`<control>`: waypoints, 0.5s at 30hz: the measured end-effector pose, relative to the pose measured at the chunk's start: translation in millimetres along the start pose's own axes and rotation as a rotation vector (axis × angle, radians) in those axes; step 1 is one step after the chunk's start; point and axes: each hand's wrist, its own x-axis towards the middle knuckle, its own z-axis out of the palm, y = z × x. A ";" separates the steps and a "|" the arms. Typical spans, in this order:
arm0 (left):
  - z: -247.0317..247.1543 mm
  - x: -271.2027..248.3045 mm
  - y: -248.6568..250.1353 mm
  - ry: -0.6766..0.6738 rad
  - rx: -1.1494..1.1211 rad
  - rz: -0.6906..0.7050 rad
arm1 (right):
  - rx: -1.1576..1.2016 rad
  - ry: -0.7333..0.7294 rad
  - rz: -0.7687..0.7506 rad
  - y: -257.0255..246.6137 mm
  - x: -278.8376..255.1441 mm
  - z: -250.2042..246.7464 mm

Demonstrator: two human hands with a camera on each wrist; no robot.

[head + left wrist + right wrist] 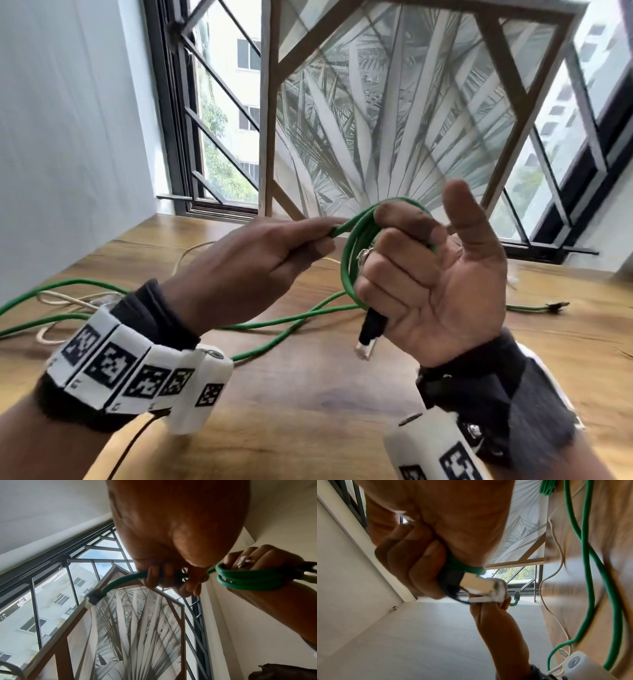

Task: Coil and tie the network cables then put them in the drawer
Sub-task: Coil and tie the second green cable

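A green network cable (348,260) is looped into a small coil around the curled fingers of my right hand (428,274), whose palm faces me with the thumb up. Its black-booted plug (368,337) hangs below that hand. My left hand (274,260) pinches a stretch of the same cable just left of the coil. From the coil's bottom the cable trails down onto the wooden table (308,394). In the left wrist view the loops (248,580) lie across my right fingers. The right wrist view shows the plug (481,586) under my gripping fingers (419,563).
Loose green cable and a thin white cable (58,301) sprawl over the table's left side. Another plug end (556,305) lies at the right. A framed palm-leaf picture (394,120) leans against the window behind the table. A wall stands at the left.
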 end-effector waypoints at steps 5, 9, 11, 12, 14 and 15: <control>5.3 -1.9 2.3 -0.070 0.089 -0.005 | 0.022 0.099 -0.188 0.8 -0.5 -5.2; 11.8 -4.7 2.3 -0.122 0.160 0.059 | 0.080 0.184 -0.380 -11.1 -3.0 -16.8; 16.2 -4.7 5.7 -0.160 0.169 0.080 | 0.112 0.220 -0.453 -18.3 -5.3 -24.1; 18.4 -4.6 8.2 -0.172 0.181 0.088 | 0.118 0.239 -0.483 -20.1 -5.5 -27.7; 21.4 -5.4 12.4 -0.171 0.218 0.103 | 0.108 0.282 -0.532 -19.5 -4.7 -33.3; 21.5 -6.3 13.5 -0.162 0.240 0.108 | 0.098 0.299 -0.556 -17.8 -3.0 -34.6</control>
